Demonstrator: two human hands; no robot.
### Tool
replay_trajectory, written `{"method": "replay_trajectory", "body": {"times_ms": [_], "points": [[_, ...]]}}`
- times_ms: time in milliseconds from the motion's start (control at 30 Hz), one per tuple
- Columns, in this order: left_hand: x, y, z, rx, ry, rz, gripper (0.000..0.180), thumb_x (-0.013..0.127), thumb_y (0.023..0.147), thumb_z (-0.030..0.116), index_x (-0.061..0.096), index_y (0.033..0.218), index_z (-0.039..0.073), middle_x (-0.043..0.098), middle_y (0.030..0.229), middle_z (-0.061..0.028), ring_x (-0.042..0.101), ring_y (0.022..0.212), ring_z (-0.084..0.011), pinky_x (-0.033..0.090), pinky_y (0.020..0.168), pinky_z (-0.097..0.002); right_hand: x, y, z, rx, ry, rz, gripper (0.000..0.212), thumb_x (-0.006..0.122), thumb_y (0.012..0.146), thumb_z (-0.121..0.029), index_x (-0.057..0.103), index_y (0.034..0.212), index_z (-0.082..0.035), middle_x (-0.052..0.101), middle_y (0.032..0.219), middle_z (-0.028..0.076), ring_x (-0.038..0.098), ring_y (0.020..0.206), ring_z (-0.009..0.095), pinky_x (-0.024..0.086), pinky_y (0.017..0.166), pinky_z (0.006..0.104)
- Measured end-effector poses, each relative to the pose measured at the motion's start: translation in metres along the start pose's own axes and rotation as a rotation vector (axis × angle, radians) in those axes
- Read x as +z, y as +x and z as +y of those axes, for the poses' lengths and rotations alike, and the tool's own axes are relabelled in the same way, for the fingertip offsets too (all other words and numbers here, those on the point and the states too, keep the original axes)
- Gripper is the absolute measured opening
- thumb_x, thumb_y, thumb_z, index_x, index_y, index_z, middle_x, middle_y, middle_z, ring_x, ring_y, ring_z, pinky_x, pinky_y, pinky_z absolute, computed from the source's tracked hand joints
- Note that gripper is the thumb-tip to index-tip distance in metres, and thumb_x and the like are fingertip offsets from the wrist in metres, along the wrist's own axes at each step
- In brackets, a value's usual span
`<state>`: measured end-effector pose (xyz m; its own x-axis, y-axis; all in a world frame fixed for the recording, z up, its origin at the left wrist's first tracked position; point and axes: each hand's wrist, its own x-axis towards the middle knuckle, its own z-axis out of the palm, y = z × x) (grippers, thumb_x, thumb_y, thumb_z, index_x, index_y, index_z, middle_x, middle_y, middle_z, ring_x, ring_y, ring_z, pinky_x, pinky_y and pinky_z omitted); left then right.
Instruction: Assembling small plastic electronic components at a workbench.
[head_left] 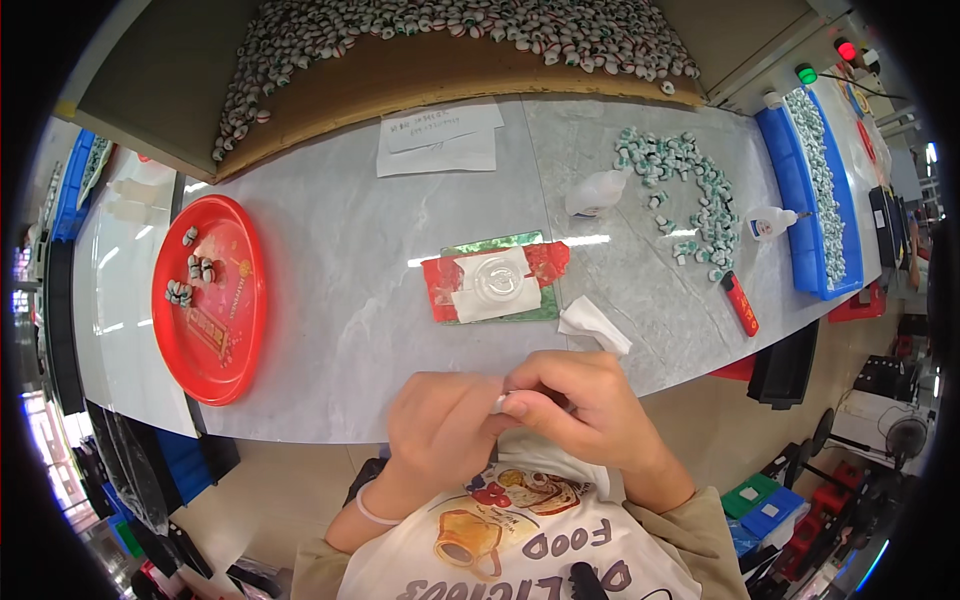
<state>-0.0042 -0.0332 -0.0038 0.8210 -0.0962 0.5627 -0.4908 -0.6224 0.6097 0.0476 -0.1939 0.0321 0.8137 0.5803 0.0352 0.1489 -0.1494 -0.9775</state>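
Note:
Close together at the table's front edge, my left hand (440, 420) and my right hand (580, 405) are both closed in a pinch. A small white piece (500, 402) shows between their fingertips, mostly hidden by the fingers. Just beyond the hands lies a folded white tissue (595, 325). Farther off, a clear round dish (498, 280) rests on white paper, over red wrapping (445, 290) and a green-edged glass plate (500, 241).
At left stands a red oval tray (250, 330) with several small pieces (180, 292). On the right are white squeeze bottles (597, 193), loose white-green pieces (715, 205), a red-handled tool (740, 303) and a filled blue bin (800, 245). Paper sheets (440, 150) lie before a shelf (400, 80) heaped with small pieces.

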Motion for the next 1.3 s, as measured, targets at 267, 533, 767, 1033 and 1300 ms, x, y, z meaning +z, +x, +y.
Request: {"method": "replay_trajectory", "body": {"times_ms": [267,533,767,1033,1300], "points": [[0.002,-0.003,0.003,0.041,0.116,-0.019,0.024,0.068,0.079,0.019,0.058,0.095,0.004,0.061,0.081,-0.0074,0.057,0.062,-0.0227,0.044,0.052,-0.0306,-0.009,-0.004,0.001,0.002,-0.038,-0.111,0.022,0.057,0.089,-0.019,0.06,0.085,0.002,0.056,0.063,0.012,0.054,0.052,0.023,0.04,0.049,0.0301],[0.002,-0.002,0.002,0.073,0.125,-0.001,0.022,0.067,0.08,0.019,0.06,0.094,0.003,0.061,0.079,-0.0073,0.057,0.061,-0.0221,0.043,0.05,-0.0304,-0.011,-0.003,-0.006,0.055,-0.061,-0.135,0.024,0.056,0.089,-0.021,0.06,0.084,0.001,0.056,0.062,0.012,0.054,0.053,0.026,0.041,0.05,0.0313],[0.003,-0.004,0.002,0.032,0.134,-0.016,0.021,0.069,0.077,0.02,0.062,0.085,0.002,0.059,0.069,-0.0057,0.056,0.057,-0.022,0.043,0.049,-0.0302,-0.01,-0.006,-0.004,0.047,-0.142,-0.117,0.019,0.058,0.087,-0.017,0.06,0.082,0.001,0.057,0.063,0.013,0.055,0.055,0.029,0.041,0.05,0.0327],[-0.006,0.002,0.005,0.086,0.089,-0.124,0.024,0.071,0.073,0.022,0.06,0.08,0.003,0.055,0.063,-0.0051,0.051,0.05,-0.021,0.038,0.045,-0.0298,-0.01,-0.009,-0.003,0.056,-0.037,-0.149,0.019,0.058,0.086,-0.017,0.06,0.082,0.001,0.057,0.064,0.012,0.054,0.054,0.027,0.041,0.05,0.0313],[-0.003,-0.004,0.001,0.141,0.049,-0.008,0.029,0.07,0.075,0.028,0.058,0.086,0.004,0.056,0.067,-0.0049,0.053,0.052,-0.0205,0.039,0.045,-0.0295,-0.018,-0.009,-0.011,0.197,0.009,-0.318,0.019,0.055,0.089,-0.016,0.058,0.082,0.001,0.055,0.063,0.011,0.05,0.052,0.024,0.04,0.05,0.03]]}}
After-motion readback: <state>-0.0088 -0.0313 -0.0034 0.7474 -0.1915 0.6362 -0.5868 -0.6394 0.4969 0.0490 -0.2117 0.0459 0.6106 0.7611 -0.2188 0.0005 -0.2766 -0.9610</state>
